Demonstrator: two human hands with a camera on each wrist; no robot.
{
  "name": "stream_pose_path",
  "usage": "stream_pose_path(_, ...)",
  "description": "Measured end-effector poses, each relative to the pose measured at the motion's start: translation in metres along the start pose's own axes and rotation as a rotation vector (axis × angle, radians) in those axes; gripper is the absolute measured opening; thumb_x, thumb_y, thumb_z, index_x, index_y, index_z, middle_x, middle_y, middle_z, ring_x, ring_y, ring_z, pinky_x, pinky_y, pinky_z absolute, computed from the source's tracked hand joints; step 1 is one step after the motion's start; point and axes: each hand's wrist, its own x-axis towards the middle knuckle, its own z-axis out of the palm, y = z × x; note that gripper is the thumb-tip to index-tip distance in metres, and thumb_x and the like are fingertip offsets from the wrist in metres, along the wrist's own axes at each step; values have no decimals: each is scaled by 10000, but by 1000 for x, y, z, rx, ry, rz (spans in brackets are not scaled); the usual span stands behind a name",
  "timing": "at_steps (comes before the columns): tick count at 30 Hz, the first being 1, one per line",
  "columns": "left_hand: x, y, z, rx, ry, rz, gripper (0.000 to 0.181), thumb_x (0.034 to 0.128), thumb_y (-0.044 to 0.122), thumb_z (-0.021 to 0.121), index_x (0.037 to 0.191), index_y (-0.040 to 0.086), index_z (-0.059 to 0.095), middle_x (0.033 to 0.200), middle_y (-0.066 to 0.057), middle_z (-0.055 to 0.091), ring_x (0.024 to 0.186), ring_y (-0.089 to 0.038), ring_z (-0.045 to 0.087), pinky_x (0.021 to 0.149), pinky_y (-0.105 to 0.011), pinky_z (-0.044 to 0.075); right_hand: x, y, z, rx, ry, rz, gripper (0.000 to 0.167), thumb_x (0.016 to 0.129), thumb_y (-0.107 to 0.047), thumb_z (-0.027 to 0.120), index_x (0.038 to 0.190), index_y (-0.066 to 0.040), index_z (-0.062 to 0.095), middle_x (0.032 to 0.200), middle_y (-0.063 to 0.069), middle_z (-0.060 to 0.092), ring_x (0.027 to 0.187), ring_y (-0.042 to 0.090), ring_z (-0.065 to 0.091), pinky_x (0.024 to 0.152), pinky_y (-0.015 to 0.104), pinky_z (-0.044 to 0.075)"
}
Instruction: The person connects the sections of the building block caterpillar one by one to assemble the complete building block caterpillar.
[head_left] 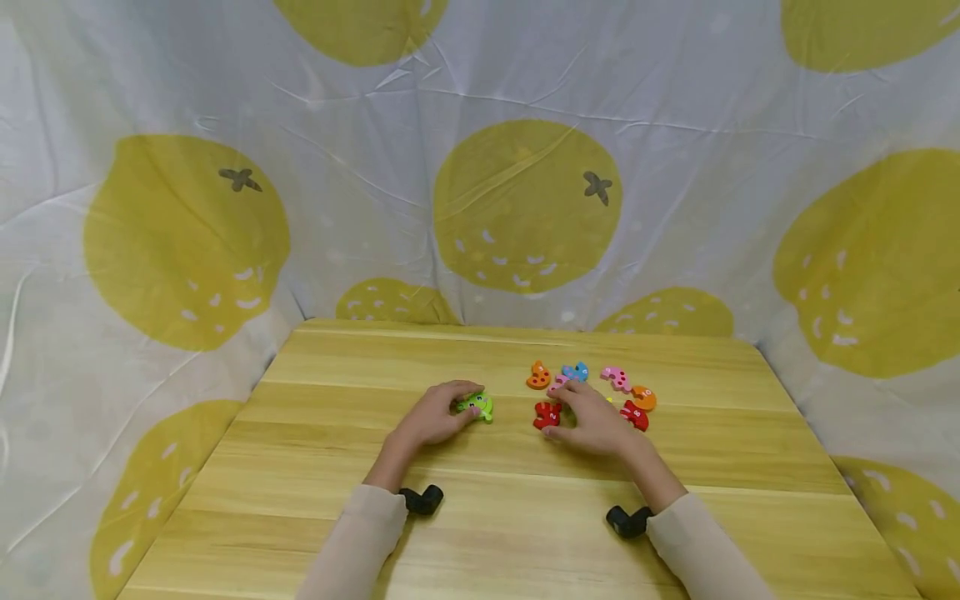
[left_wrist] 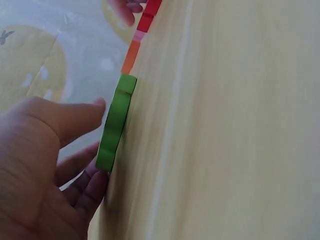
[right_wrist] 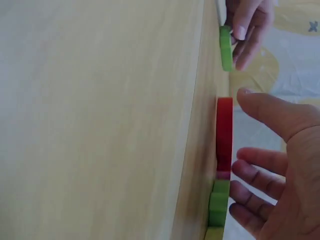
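A person's left hand (head_left: pixel 437 415) curls around a green puzzle piece (head_left: pixel 483 406) with a printed face, thumb on one side and fingers on the other in an apparent light pinch, at the left of a wooden table (head_left: pixel 487 525). The right hand (head_left: pixel 596 423) arches over a red piece marked 2 (head_left: pixel 546 415), its fingers spread and gripping nothing. The work appears to be at an early stage: only the green puzzle piece lies apart, and no pieces look joined into a row. Left in a loose cluster at right are a spotted orange piece (head_left: pixel 537 379), a blue piece (head_left: pixel 578 372), a spotted pink piece (head_left: pixel 618 379), an orange piece marked 10 (head_left: pixel 644 398) and a red piece marked 8 (head_left: pixel 638 417). The right wrist view adds a second green piece (right_wrist: pixel 218 204) near the fingertips; anything else beneath the palm is hidden.
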Motion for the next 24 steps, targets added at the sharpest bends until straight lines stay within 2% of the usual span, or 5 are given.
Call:
stream_pose_path(7, -3, -1, 7, -30, 49, -36, 448, 1003, 280, 684, 1425, 137, 632, 1500, -72, 585, 1376, -321, 553, 1144, -516, 447, 5, -3, 8, -70, 26, -45, 586, 888, -428, 791, 1369, -123, 657, 1352, 98, 617, 1287, 333, 560, 1124, 543, 428)
stream_pose_path(11, -4, -3, 10, -40, 62, -49, 443, 1010, 288, 677, 1423, 136, 634, 1503, -56, 584, 1380, -306, 552, 1149, -501, 448, 4, -5, 8, -75, 29, -47, 557, 906, -401, 781, 1359, -101, 659, 1403, 147, 610, 1353, 366, 527, 1160, 555, 394)
stream_pose_path(14, -3, -3, 11, -56, 83, -45, 421, 1012, 265, 674, 1409, 126, 646, 1490, -61, 595, 1390, -301, 549, 1151, -488, 454, 4, -7, 8, -46, 35, -37, 564, 901, -410, 787, 1345, -85, 662, 1427, 170, 595, 1378, 389, 510, 1166, 570, 387)
stream_pose_path(19, -1, -1, 12, -66, 125, -37, 385, 998, 233, 694, 1361, 103, 680, 1439, -85, 634, 1340, -288, 594, 1108, -465, 496, 6, -12, 12, 48, 30, 6, 592, 892, -460, 790, 1350, -109, 656, 1441, 136, 579, 1401, 351, 495, 1168, 539, 410)
stream_pose_path(24, 0, 1, 14, -57, 146, -57, 360, 974, 232, 729, 1315, 119, 713, 1372, -77, 679, 1216, -248, 666, 1012, -426, 557, 10, -20, 18, 127, 61, 17, 587, 882, -443, 805, 1342, -111, 656, 1354, 83, 622, 1282, 284, 556, 1079, 492, 487)
